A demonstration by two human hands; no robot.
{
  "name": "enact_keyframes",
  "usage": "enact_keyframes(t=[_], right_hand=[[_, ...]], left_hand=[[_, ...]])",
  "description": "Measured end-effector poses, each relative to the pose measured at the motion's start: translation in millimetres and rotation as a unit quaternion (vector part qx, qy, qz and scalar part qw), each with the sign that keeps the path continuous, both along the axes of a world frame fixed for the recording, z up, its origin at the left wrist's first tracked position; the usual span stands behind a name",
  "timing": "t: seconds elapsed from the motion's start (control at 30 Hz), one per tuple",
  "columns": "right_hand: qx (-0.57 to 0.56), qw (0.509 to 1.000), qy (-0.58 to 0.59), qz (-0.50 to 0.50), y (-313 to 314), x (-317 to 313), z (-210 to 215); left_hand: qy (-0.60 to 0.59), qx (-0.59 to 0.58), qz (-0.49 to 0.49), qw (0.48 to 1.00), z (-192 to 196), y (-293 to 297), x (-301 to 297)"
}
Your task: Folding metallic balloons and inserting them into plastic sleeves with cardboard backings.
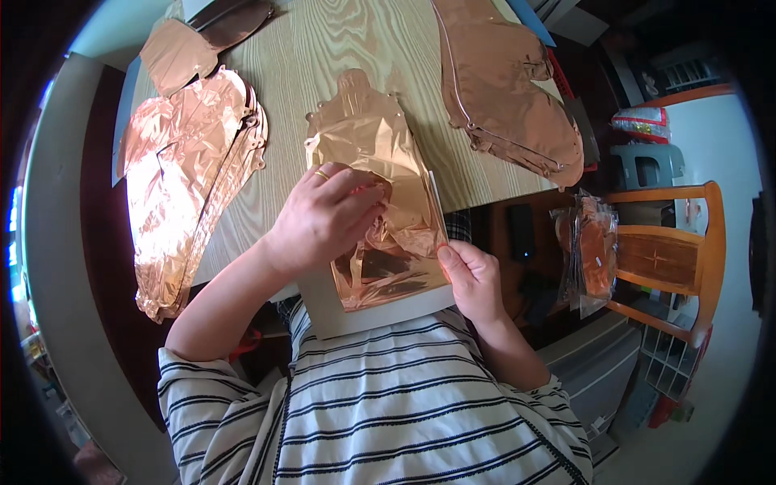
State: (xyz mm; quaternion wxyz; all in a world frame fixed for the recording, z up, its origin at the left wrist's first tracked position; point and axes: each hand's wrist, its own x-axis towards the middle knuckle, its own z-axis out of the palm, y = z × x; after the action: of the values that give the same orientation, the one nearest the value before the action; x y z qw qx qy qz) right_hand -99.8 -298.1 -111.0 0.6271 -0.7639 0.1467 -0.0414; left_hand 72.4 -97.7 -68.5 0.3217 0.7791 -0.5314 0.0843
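Note:
A flat, uninflated rose-gold foil balloon (368, 133) lies partly folded over a pale card board (323, 305), from the table's near edge toward my body. My left hand (319, 214), with a ring on one finger, has its fingers curled together on the foil near the middle, gripping a crumpled part of it. My right hand (473, 279) pinches the right edge of the foil and board, thumb on top and the other fingers mostly hidden underneath. The foil's upper end tapers to a narrow neck on the table.
Stacks of flat foil balloons lie at the left (182, 182) and the right (509, 89) of the wood-grain table (283, 48). A wooden chair (703, 250) at the right bears clear bags of foil pieces (594, 259). Behind it stands a grey-green stool (647, 166).

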Motion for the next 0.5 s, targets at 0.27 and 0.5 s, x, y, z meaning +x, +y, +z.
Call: enact_keyframes(t=[0.27, 0.5], right_hand=[[-0.017, 0.999, -0.029, -0.008, 1, 2, 4], [-0.018, 0.999, -0.047, -0.007, -2, 3, 6]], left_hand=[[0.083, 0.001, 0.016, 0.996, 1, 8, 14], [0.285, 0.009, 0.057, 0.957, 23, 6, 10]])
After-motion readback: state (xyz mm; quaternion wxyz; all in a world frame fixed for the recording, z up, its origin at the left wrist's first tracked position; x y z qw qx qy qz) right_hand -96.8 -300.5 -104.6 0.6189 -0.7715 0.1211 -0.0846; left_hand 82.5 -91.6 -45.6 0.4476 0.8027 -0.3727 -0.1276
